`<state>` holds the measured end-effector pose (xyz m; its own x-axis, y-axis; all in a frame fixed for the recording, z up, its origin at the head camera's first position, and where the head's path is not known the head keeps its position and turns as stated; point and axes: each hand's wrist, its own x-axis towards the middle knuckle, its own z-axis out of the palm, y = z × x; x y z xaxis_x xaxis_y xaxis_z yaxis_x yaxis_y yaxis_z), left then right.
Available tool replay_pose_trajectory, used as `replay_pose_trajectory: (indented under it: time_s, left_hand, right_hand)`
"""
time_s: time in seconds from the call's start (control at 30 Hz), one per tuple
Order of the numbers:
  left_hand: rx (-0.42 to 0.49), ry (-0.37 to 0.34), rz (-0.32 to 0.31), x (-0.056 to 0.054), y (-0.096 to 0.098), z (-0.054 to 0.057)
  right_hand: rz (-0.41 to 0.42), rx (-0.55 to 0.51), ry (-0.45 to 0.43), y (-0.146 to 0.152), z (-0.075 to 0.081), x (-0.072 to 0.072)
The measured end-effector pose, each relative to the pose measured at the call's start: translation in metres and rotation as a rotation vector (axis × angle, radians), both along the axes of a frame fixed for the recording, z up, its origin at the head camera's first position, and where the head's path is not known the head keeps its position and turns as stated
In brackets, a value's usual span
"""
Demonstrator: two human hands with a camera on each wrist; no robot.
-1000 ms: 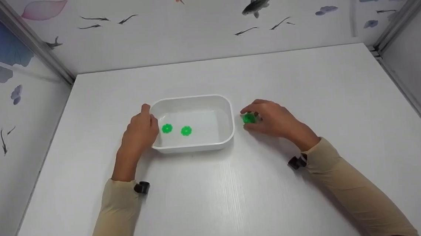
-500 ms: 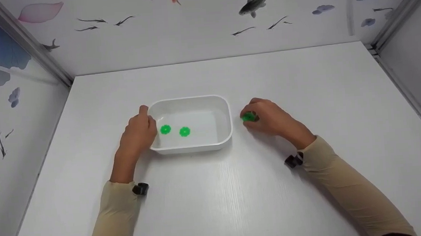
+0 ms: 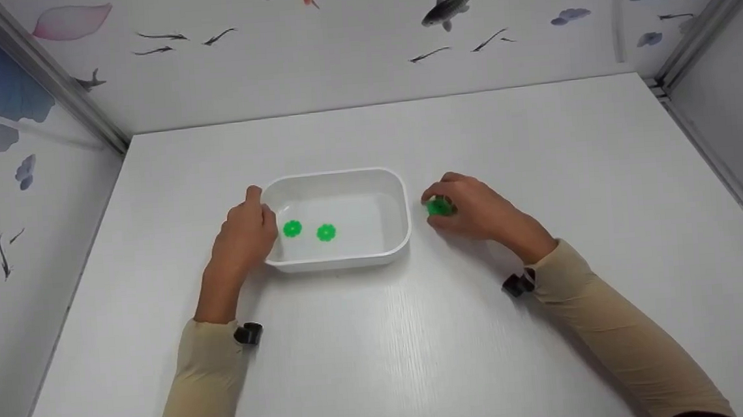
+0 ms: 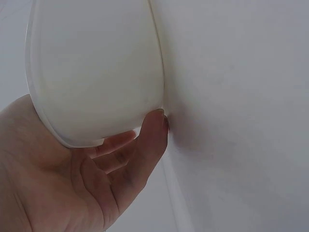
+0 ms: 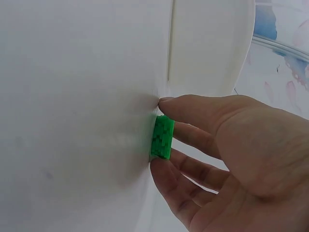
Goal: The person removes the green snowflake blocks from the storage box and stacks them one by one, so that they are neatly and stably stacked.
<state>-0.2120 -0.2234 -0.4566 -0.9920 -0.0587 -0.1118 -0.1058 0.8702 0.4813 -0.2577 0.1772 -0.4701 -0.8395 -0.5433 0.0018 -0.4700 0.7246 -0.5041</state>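
Note:
A shallow white plastic tub (image 3: pixel 355 260) stands on the table with two flat green flower-shaped pieces, one (image 3: pixel 292 228) at the left and another (image 3: pixel 326 232) beside it. My left hand (image 3: pixel 242 234) grips the tub's left end; in the left wrist view its bent fingers (image 4: pixel 153 130) reach the wall's lower edge. Right of the tub, my right hand (image 3: pixel 476 208) holds a green flower-shaped piece (image 3: pixel 440 206) between thumb and fingers, low at the tabletop. Seen from the side in the right wrist view, that green piece (image 5: pixel 163 137) is thick and looks layered, like a small stack.
The white table (image 3: pixel 381 352) runs back to a printed panel (image 3: pixel 348 59) with painted fish. Side panels with metal posts (image 3: pixel 75 79) close in left and right. Both sleeved wrists carry small black cameras (image 3: pixel 248 334).
Over the last second my right fingers have closed in around the green piece, which has hardly moved. The left hand stays at the tub. The head view has shifted slightly.

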Motion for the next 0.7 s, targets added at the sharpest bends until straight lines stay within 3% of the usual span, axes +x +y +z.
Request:
replay_pose_trajectory:
  time_s: [0.17, 0.27, 0.47, 0.7]
  left_hand:
    - [-0.002, 0.0, -0.001, 0.0, 0.0, 0.0]
    - [0.003, -0.01, 0.002, -0.001, 0.0, 0.001]
    - [0.008, -0.023, 0.006, -0.002, 0.001, 0.002]
    - [-0.006, -0.004, -0.002, -0.001, 0.001, 0.0]
  right_hand:
    - [-0.018, 0.013, -0.016, 0.002, 0.002, -0.001]
    - [-0.05, -0.007, 0.02, 0.004, 0.005, 0.0]
    - [-0.092, -0.158, 0.16, 0.004, 0.011, 0.002]
    - [-0.05, -0.326, 0.274, -0.004, 0.017, 0.006]
